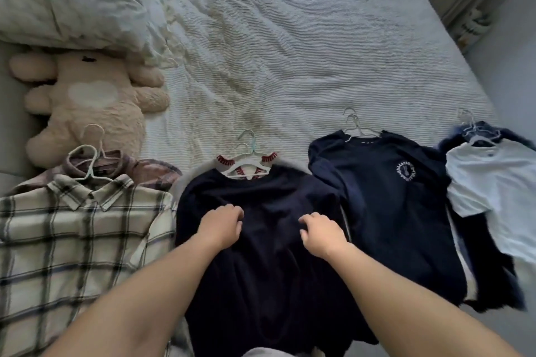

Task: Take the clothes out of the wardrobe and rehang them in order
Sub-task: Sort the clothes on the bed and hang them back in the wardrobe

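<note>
Both bare forearms reach from the near edge toward the far side, converging slightly. The left hand point(223, 224) lies palm down, knuckles up, its fingers point(236, 211) curled under at the far end. The right hand point(322, 233) mirrors it on the right, palm down, fingers bent inward toward the left. The two hands sit near each other, apart, not touching.

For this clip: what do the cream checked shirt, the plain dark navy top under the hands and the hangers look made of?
Cream checked shirt: woven cloth, probably soft flannel; matte, stiff collar. Plain dark navy top: matte knit, likely cotton jersey; soft folds where both hands press. Hangers: thin pale hooks, plastic or coated wire; too small to tell.
</note>
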